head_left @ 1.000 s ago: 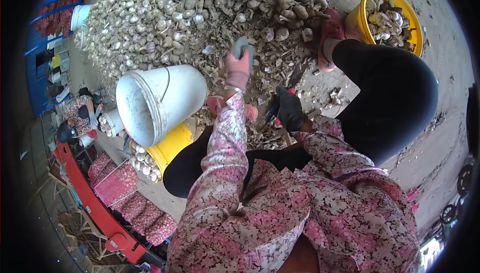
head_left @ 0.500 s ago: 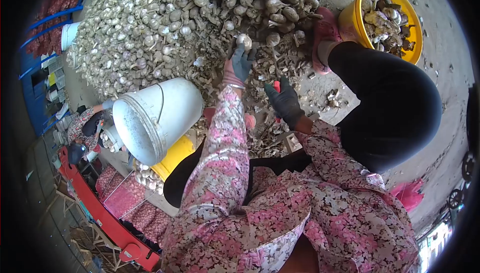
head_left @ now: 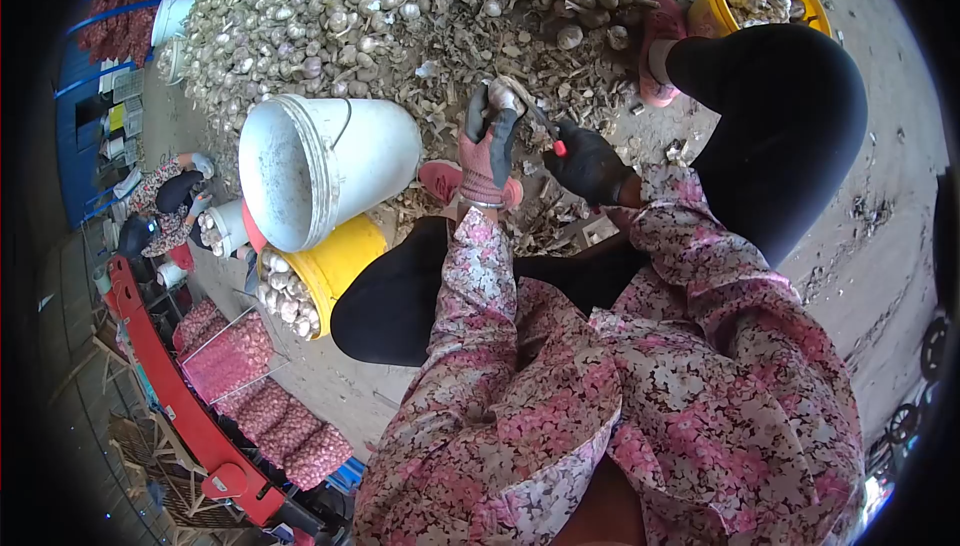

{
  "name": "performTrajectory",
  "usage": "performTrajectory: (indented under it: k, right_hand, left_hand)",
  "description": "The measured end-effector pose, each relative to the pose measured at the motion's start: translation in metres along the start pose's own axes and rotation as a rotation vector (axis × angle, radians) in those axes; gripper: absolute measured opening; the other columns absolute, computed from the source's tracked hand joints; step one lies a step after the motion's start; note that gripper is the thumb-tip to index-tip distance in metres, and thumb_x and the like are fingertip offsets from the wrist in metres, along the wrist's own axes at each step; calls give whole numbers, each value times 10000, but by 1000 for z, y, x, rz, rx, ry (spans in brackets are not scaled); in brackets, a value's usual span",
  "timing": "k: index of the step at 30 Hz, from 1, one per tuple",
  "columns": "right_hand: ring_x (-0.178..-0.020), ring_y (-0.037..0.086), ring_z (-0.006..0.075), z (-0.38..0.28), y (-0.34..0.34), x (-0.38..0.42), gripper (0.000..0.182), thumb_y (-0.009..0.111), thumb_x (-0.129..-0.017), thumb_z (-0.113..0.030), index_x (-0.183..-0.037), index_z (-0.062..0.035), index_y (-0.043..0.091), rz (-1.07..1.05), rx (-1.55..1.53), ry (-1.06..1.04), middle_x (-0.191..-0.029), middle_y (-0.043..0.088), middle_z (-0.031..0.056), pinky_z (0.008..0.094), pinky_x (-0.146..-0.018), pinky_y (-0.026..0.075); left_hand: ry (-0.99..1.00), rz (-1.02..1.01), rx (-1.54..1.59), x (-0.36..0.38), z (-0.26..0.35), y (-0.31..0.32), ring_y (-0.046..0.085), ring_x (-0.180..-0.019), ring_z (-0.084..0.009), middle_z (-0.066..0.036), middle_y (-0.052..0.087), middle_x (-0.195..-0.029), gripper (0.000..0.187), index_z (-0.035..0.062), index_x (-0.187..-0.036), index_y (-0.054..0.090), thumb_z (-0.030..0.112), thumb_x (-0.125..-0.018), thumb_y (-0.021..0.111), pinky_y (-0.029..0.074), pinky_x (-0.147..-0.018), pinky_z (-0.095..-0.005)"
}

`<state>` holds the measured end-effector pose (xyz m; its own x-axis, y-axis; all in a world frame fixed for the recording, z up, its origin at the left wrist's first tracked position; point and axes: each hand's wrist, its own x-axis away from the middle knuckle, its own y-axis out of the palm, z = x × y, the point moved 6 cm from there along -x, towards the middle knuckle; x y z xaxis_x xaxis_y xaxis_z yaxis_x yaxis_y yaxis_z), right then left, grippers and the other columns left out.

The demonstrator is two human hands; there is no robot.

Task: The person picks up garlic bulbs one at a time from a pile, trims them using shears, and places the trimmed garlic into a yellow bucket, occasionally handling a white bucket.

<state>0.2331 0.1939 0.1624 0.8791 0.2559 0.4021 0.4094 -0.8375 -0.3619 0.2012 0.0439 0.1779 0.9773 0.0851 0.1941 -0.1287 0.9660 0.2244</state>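
Note:
My left hand point(head_left: 488, 141), in a grey and pink glove, is closed round a garlic bulb point(head_left: 504, 98) above the littered ground. The bulb's dry stem slants down towards my right hand point(head_left: 588, 163), which wears a dark glove. That hand is closed on a red-handled tool point(head_left: 560, 148); most of it is hidden by the fingers, and its tip meets the stem just right of the bulb. Beyond both hands lies a large heap of garlic point(head_left: 330, 21), with stemmed bulbs at its right end.
A white bucket point(head_left: 385, 151) lies tilted on its side at the left, by a yellow bucket point(head_left: 350, 261) of garlic bulbs. Another yellow bucket point(head_left: 704, 8) holds stems and scraps at upper right. A co-worker point(head_left: 160, 201) sits far left, near a red machine beam point(head_left: 190, 416) and net sacks point(head_left: 235, 356).
My left hand has drawn back from the heap's edge with the garlic bulb. My right hand has brought the red-handled tool to its stem. The view has shifted.

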Motion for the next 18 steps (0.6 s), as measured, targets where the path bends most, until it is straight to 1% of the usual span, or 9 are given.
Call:
performTrajectory:
  k: [3,5,7,9,10,13,14,16,18]
  right_hand:
    - [-727,595,389,17,9,0,230,555,-826,-208,-929,-3,540,54,85,-73,-736,593,217,431,-649,464]
    - [-717,582,406,24,9,-4,191,534,-837,-200,-847,-11,562,171,88,-202,-710,582,222,442,-628,453]
    - [-624,586,337,19,6,-8,211,540,-850,-211,-782,-12,557,249,93,-237,-634,570,162,423,-569,441]
    - [-603,590,319,31,14,-15,237,547,-818,-265,-784,-34,584,119,-279,-6,-647,592,172,409,-594,480]
    - [-476,522,193,39,29,-12,220,568,-825,-251,-729,-53,565,26,-835,293,-571,544,69,342,-476,448]
    - [-434,473,120,48,27,-5,224,576,-847,-236,-689,-80,545,124,-1031,426,-556,501,9,307,-409,407]
    - [-430,487,157,57,33,-7,205,586,-859,-240,-736,-81,544,101,-1092,409,-567,512,34,326,-413,424]
    - [-439,500,171,56,41,-10,192,590,-863,-243,-770,-82,544,133,-1176,475,-579,520,42,333,-419,436]
    - [-477,537,206,56,53,-15,182,606,-863,-248,-857,-80,535,172,-1356,571,-630,544,61,357,-438,467]
  left_hand:
    - [-20,-6,-6,9,-7,-1,538,-1095,-216,-118,521,-1215,560,22,-1354,366,156,-871,615,449,-955,-353]
    - [-91,2,350,8,-16,9,529,-1087,-184,-82,534,-1177,465,22,-1278,448,186,-876,616,470,-926,-335]
    - [-97,-52,314,3,-21,9,506,-1133,-213,-89,514,-1223,434,48,-1276,451,187,-889,590,446,-970,-384]
    - [-114,-47,688,-2,-24,6,506,-1145,-236,-96,528,-1226,397,59,-1257,473,188,-895,573,408,-1006,-394]
    - [-106,-32,834,-4,-13,2,469,-1199,-266,-119,517,-1268,365,41,-1233,499,162,-894,565,375,-1044,-423]
    - [139,-44,1138,-18,45,-42,482,-1185,-269,-142,521,-1267,379,14,-1215,505,143,-869,590,402,-1035,-401]
    - [178,-6,1271,-18,75,-55,487,-1179,-259,-142,475,-1324,513,-4,-1280,436,208,-852,624,410,-1026,-380]
    - [335,-389,1307,-12,132,-53,435,-1223,-216,-118,394,-1405,801,20,-1417,221,396,-835,621,390,-1001,-346]
    - [334,-186,1250,-38,119,-59,435,-1209,-195,-101,415,-1390,699,38,-1382,326,379,-843,613,392,-975,-339]
